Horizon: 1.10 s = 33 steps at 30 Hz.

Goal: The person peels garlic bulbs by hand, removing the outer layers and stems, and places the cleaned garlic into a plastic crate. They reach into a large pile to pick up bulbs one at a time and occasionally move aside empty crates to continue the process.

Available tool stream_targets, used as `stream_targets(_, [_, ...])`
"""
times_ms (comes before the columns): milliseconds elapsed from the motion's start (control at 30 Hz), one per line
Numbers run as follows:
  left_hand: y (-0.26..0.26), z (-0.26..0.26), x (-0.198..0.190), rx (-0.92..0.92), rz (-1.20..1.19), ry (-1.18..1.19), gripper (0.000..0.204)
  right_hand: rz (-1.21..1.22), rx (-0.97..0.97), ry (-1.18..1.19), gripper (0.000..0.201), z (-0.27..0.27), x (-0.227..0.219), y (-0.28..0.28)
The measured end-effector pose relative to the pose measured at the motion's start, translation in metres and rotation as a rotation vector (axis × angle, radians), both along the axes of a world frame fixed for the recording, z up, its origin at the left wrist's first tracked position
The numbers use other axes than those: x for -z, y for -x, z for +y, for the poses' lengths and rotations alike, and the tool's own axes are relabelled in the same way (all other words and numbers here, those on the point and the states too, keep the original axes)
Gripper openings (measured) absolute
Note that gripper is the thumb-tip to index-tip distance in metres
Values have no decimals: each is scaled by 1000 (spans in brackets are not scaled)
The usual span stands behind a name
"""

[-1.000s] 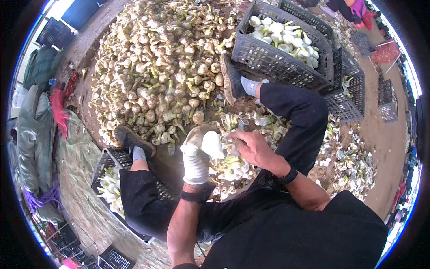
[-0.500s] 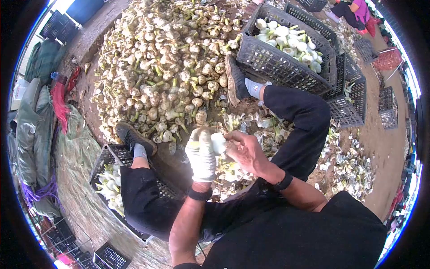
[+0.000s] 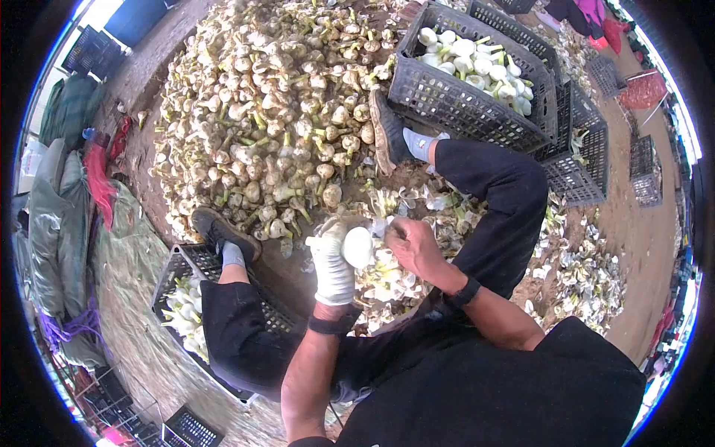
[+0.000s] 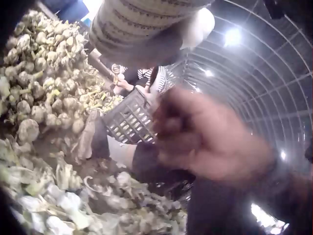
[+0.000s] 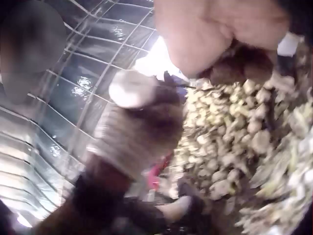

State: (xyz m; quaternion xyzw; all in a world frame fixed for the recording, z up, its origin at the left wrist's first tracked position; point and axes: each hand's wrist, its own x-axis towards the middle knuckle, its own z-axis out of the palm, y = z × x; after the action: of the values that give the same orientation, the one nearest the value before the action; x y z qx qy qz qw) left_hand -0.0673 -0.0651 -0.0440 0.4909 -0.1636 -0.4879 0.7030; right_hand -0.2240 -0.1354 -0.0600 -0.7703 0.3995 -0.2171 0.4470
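Note:
In the head view the gloved left hand (image 3: pixel 333 261) grips a smooth white bulb (image 3: pixel 358 248), its stem end poking out on the left of the fist. That bulb (image 4: pixel 199 27) is partly hidden by the glove (image 4: pixel 139 32) in the left wrist view. Just right of the bulb, apart from it, is the bare right hand (image 3: pixel 418 249), its fingers curled. The right wrist view has this hand (image 5: pixel 222 41) at the top, with a thin dark sliver near its fingers; whether it holds something small is unclear. Peelings (image 3: pixel 391 279) lie below both hands.
A large heap of unpeeled bulbs (image 3: pixel 253 112) lies ahead, beside both shoes. A black crate (image 3: pixel 469 104) of white bulbs stands at the upper right, another crate (image 3: pixel 179 257) by the left leg. Green sacks (image 3: pixel 46 231) lie far left. Another person (image 3: pixel 577 18) is at the upper right.
The right hand's fingers were against the bulb half a second ago; they have come away to the right. The left hand keeps its grip, and the bulb's rounded white side now faces the head camera.

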Motion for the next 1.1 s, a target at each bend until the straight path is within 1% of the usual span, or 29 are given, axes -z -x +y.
stream_targets(33, [-2, -2, -4, 10, 36, 38, 33, 131, -57, 140, 19, -5, 10, 4])
stream_targets(67, [-3, -1, -8, 2, 124, 16, 33, 285, -67, -95, 22, -6, 20, 9])
stream_targets(100, [-4, 2, -19, -9, 214, -14, 34, 287, -69, -99, 22, -3, 21, 11])
stream_targets(167, [-9, 3, -13, -38, 217, 25, 37, 357, -115, -131, 25, 8, 22, 16])
stream_targets(200, [-7, 4, -9, -121, 403, 89, 38, 172, -119, 35, 33, 10, 21, 13])
stream_targets(233, [-7, 3, -5, -120, 406, 94, 38, 174, -118, 39, 33, 10, 18, 13])
stream_targets(267, [-8, 2, -1, -113, 285, 68, 35, 117, -44, -217, 36, 11, 15, 11])
stream_targets(300, [-8, 1, -1, -104, 165, 39, 32, 57, 36, -475, 40, 10, -1, 7])
stream_targets(333, [-7, -2, -5, -73, 32, 21, 32, 50, -22, -423, 45, 6, -9, 6])
stream_targets(367, [-6, -1, -7, -65, 37, 22, 32, 53, -13, -422, 45, 9, -20, 1])
stream_targets(433, [1, -4, -9, -24, -330, -36, 33, -109, 76, -618, 43, 13, -38, -15])
stream_targets(467, [3, -3, -4, -27, -378, -55, 33, -248, 106, -730, 40, 17, -30, -16])
stream_targets(500, [9, -6, -14, -36, -374, -70, 33, -392, 136, -832, 38, 19, -11, -15])
stream_targets(533, [10, -6, -12, -47, -345, -16, 32, -307, -31, -482, 35, 11, 14, -12])
stream_targets(567, [9, -3, -9, -61, -317, 31, 31, 59, -74, -292, 34, 10, 16, -10])
stream_targets(633, [5, -2, -12, -36, -235, 41, 30, -51, 17, -754, 39, 9, 21, -2])
stream_targets(700, [4, -5, -15, -26, -274, -8, 28, -354, 184, -1373, 55, 7, 8, 7])
stream_targets(733, [9, -8, -17, 50, -331, -63, 35, -504, 103, -1520, 66, 5, 3, 11])
stream_targets(767, [14, -11, -21, 128, -390, -115, 42, -615, 61, -1537, 57, 6, 5, 13])
stream_targets(800, [23, -10, -25, 227, -488, -32, 51, -724, 100, -1521, 55, 5, 8, 9])
stream_targets(833, [26, -13, -18, 312, -940, -47, 69, -833, 135, -1500, 52, 2, 12, 3])
stream_targets(867, [33, -12, -20, 282, -835, -2, 77, -838, 369, -1497, 44, -8, 15, 2])
stream_targets(900, [41, -9, -26, 254, -728, 37, 85, -821, 350, -1366, 38, -29, -2, 11])
stream_targets(933, [43, -8, -33, 256, -590, 73, 90, -1014, 310, -1283, 37, -55, -7, 22])
stream_targets(967, [40, -6, -43, 250, -589, 69, 90, -1089, 270, -1216, 46, -94, -15, 31])
stream_targets(1000, [36, -4, -55, 275, -413, 23, 88, -1270, 382, -1090, 60, -117, -55, 36])
stream_targets(1033, [33, -2, -61, 298, -237, -19, 86, -1367, 582, -1052, 69, -141, -83, 32])
stream_targets(1067, [29, 1, -49, 305, -278, -4, 82, -1370, 314, -888, 70, -182, -44, 52])
stream_targets(1100, [24, 0, -42, 321, -469, -25, 73, -1310, 425, -835, 58, -197, -42, 48])
